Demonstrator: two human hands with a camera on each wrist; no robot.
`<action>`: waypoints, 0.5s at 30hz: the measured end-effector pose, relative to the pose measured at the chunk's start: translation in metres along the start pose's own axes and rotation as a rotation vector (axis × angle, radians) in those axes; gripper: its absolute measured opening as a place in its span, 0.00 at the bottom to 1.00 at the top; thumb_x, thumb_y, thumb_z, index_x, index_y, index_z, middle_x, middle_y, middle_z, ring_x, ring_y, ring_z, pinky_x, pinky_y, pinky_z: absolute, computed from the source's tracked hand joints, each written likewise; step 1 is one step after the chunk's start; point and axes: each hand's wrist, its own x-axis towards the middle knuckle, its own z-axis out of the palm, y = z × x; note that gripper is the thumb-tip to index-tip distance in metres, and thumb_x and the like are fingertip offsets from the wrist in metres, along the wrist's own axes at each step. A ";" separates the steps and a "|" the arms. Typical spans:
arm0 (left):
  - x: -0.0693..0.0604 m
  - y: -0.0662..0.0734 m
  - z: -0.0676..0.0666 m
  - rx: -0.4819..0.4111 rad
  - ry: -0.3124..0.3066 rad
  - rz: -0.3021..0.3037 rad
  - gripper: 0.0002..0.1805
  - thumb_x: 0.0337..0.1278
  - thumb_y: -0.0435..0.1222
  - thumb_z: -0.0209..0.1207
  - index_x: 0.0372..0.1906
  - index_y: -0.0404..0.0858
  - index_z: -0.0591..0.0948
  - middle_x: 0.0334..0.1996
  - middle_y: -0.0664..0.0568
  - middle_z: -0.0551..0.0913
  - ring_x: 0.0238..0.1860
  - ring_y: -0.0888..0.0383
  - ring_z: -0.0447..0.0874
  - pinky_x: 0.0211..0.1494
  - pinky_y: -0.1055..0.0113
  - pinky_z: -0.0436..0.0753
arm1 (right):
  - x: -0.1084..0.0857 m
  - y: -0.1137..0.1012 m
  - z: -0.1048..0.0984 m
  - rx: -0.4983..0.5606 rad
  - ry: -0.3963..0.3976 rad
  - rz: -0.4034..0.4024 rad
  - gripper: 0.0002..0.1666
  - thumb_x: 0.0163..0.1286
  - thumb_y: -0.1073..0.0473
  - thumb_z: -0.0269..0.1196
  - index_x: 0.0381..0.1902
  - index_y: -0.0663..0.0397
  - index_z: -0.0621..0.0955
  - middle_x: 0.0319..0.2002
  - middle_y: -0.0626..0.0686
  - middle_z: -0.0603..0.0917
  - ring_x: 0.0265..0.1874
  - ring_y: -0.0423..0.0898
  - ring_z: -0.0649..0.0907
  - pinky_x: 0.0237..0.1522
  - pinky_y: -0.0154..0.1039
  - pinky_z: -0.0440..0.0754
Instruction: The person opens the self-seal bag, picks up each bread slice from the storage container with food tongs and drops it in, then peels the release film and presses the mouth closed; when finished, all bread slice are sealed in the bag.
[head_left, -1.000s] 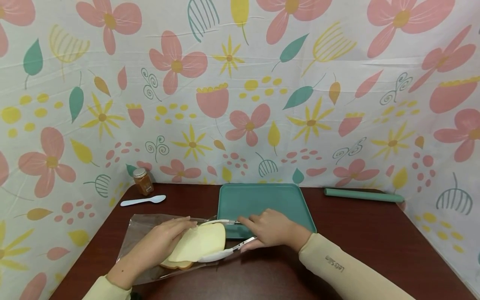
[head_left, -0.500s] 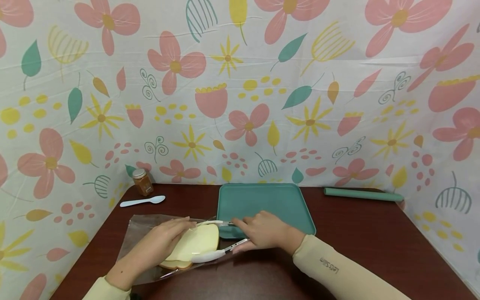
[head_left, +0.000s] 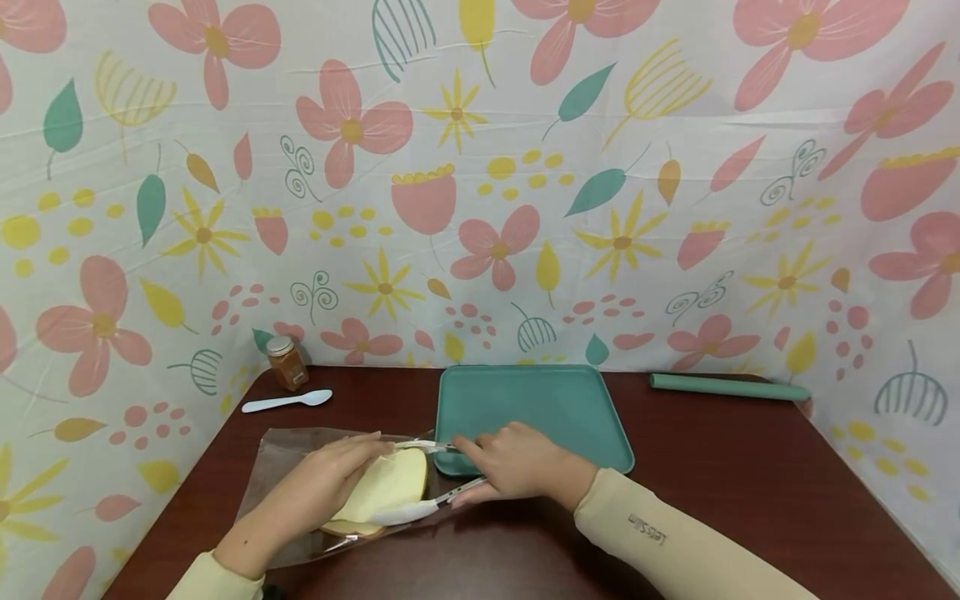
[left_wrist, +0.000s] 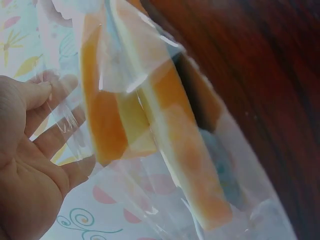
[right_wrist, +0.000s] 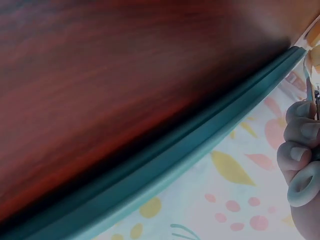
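My right hand (head_left: 517,462) grips a pair of tongs (head_left: 405,512), with one white-tipped arm on each side of a pale bread slice (head_left: 390,487). That slice lies partly inside a clear plastic bag (head_left: 281,458), above another slice (head_left: 352,528). My left hand (head_left: 322,482) is at the bag's mouth, covering part of the bread. In the left wrist view, the thumb and fingers of the left hand (left_wrist: 37,160) hold the film beside crusted bread (left_wrist: 107,125). In the right wrist view, curled fingers (right_wrist: 299,130) wrap the tongs' handle.
A green tray (head_left: 540,408) lies behind the right hand. A white spoon (head_left: 288,402) and a lidded brown jar (head_left: 287,364) are at the back left. A green roll (head_left: 727,387) lies at the back right of the dark wooden table (head_left: 712,483).
My right hand has moved left, bringing the tongs and the upper bread slice further into the bag. The left hand has stayed nearly in place.
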 end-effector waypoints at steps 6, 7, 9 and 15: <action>0.000 0.000 -0.001 -0.017 -0.018 -0.011 0.17 0.79 0.32 0.59 0.65 0.47 0.85 0.65 0.53 0.87 0.68 0.49 0.86 0.67 0.49 0.88 | 0.006 -0.003 -0.001 0.008 0.000 0.002 0.47 0.71 0.19 0.58 0.67 0.51 0.79 0.27 0.42 0.85 0.10 0.35 0.69 0.13 0.30 0.63; 0.000 0.000 -0.001 -0.018 -0.020 -0.015 0.17 0.79 0.33 0.59 0.65 0.47 0.85 0.65 0.53 0.87 0.68 0.49 0.86 0.67 0.49 0.88 | 0.007 -0.004 -0.002 0.007 -0.003 0.005 0.47 0.72 0.19 0.58 0.67 0.50 0.79 0.27 0.42 0.85 0.10 0.35 0.69 0.13 0.30 0.62; 0.000 0.000 -0.001 -0.015 -0.014 -0.015 0.17 0.79 0.33 0.59 0.64 0.47 0.86 0.65 0.53 0.88 0.68 0.48 0.87 0.67 0.49 0.87 | 0.009 -0.005 -0.002 0.008 -0.003 0.010 0.47 0.71 0.19 0.58 0.67 0.50 0.79 0.26 0.42 0.84 0.10 0.35 0.68 0.12 0.30 0.62; 0.002 0.002 0.000 0.007 0.023 0.003 0.16 0.77 0.33 0.61 0.62 0.47 0.86 0.63 0.53 0.89 0.66 0.49 0.87 0.67 0.49 0.88 | 0.014 -0.010 -0.001 -0.002 0.014 0.025 0.45 0.70 0.18 0.58 0.64 0.48 0.79 0.23 0.40 0.80 0.10 0.35 0.66 0.12 0.30 0.62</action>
